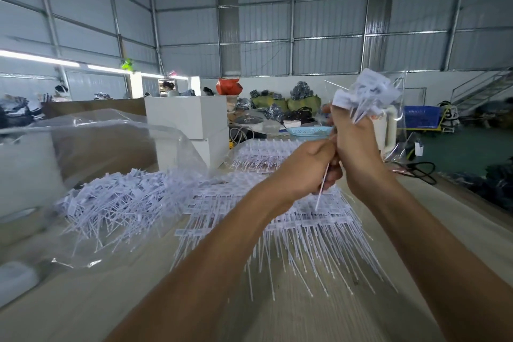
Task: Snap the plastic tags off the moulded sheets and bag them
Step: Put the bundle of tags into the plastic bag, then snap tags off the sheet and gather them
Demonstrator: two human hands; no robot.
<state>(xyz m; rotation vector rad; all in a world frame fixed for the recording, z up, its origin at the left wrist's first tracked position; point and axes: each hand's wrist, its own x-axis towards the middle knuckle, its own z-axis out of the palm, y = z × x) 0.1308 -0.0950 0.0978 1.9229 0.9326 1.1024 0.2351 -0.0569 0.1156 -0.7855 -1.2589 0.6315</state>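
My right hand (354, 144) is raised above the table and grips a bunch of white plastic tags (366, 93), their flat heads fanned out above my fist inside a clear plastic bag (399, 97). My left hand (311, 168) is curled just left of it and pinches the lower stems of the bunch; one thin stem (322, 191) hangs down from it. Below both hands lie stacked moulded sheets (291, 219) of white tags with long spikes pointing toward me. A further stack of sheets (261, 157) lies farther back.
A heap of loose tags (116, 203) lies on clear plastic film (111, 133) at the left. White boxes (191, 119) stand behind it. A blue basket (308, 130) sits at the table's far end. The table's right edge (472, 203) drops to a green floor.
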